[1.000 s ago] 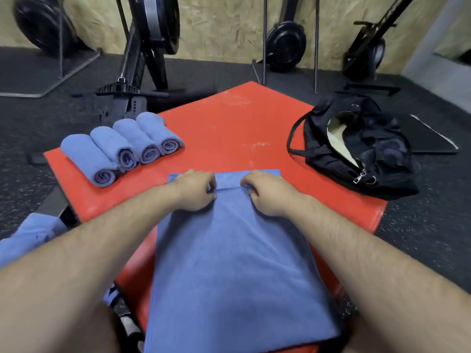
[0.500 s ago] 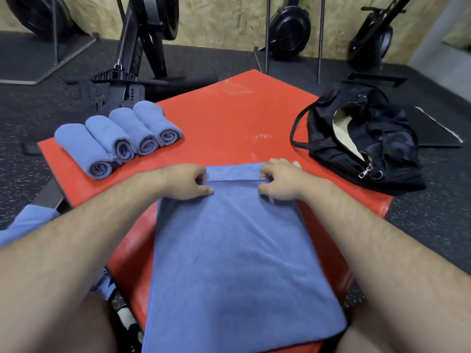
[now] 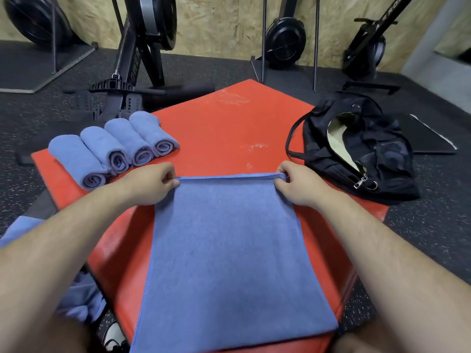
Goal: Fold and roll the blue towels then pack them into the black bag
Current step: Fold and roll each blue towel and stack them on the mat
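At the far left, below the edge of the red counter [image 3: 224,128], we see loose blue cloth [image 3: 79,301] bunched up, partly hidden behind the person's left forearm [image 3: 51,250]. On the counter's left corner lie four rolled blue towels [image 3: 114,146], side by side and touching, their spiral ends turned toward us. Just right of them the left grip [image 3: 150,186] pinches the far left corner of the flat blue towel [image 3: 229,250], thumb and curled fingers closed on the hem. This towel lies spread down the middle of the counter, its near end reaching past the counter's front edge. Its far edge is raised into a thin fold between the two grips. The right grip [image 3: 299,188] holds the far right corner the same way, fingers curled round the hem. Farther right, apart from the towel, the black bag [image 3: 362,159] slumps on the counter's right corner, its zip open and pale lining showing, one strap looping out to the left. Behind everything we make out black rowing machines [image 3: 142,47] on the dark speckled floor [image 3: 446,200] against a chipboard wall [image 3: 224,21].
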{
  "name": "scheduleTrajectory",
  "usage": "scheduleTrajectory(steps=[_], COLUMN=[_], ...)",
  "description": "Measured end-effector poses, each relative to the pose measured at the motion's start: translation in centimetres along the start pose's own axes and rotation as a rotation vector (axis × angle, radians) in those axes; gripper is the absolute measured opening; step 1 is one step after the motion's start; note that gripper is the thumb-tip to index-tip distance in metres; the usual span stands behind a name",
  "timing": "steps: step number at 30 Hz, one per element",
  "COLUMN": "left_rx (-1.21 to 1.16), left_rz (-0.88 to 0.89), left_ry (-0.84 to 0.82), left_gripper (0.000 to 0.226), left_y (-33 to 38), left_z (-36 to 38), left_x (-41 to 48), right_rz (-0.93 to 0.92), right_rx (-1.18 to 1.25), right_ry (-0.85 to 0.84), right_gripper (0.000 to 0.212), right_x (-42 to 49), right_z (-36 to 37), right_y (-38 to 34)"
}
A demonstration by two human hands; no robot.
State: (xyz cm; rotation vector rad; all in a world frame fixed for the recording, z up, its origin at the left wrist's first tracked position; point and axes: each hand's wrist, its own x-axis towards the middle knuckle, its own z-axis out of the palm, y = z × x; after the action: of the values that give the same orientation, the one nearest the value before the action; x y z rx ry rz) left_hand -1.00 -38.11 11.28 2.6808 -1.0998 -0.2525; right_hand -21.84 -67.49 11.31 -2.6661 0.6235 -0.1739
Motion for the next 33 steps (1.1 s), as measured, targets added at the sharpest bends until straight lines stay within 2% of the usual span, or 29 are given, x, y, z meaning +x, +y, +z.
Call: scheduleTrajectory(steps=[7,12,17,20,22,25,31,33], left_rx=[0.03,0.048,0.022,-0.021,-0.047,-0.068,-0.2,-0.259], left_rz=[-0.056,-0.041,-0.069,-0.061,-0.029,0.009,-0.01,-0.026], left_ry=[0.09,0.096,-0.028,-0.125,-0.127,-0.063,0.126,0.184], left_gripper=[0.025,0.017,0.024,0.021,0.018,0.021,0.028,0.03], left_y=[-0.1,0.0,-0.9,-1.4,-1.5,-1.2,0.0,0.4], left_z=[1.5,2.0,1.0,1.0,1.1,0.8,-0.9,-1.7], left_x=[2.3,3.4,3.6,3.4,3.3,3.1,2.1,1.5], right_rz=[0.067,0.114,0.154,0.131,0.124,0.127,0.141,0.181], right_rx=[-0.049,-0.076,-0.067,-0.108,-0.139,-0.097,0.157,0.207], right_ry=[0.091,0.036,-0.006,-0.044,-0.072,-0.025,0.12,0.146], right_gripper=[0.008,0.004,0.01,0.013,0.018,0.015,0.004,0.008], right_x=[2.3,3.8,4.4,4.5,4.3,3.9,2.2,1.6], right_z=[1.4,2.2,2.2,2.4,2.6,2.3,-0.4,-1.5], right_y=[0.5,0.5,0.3,0.1,0.0,-0.2,-1.0,-1.1])
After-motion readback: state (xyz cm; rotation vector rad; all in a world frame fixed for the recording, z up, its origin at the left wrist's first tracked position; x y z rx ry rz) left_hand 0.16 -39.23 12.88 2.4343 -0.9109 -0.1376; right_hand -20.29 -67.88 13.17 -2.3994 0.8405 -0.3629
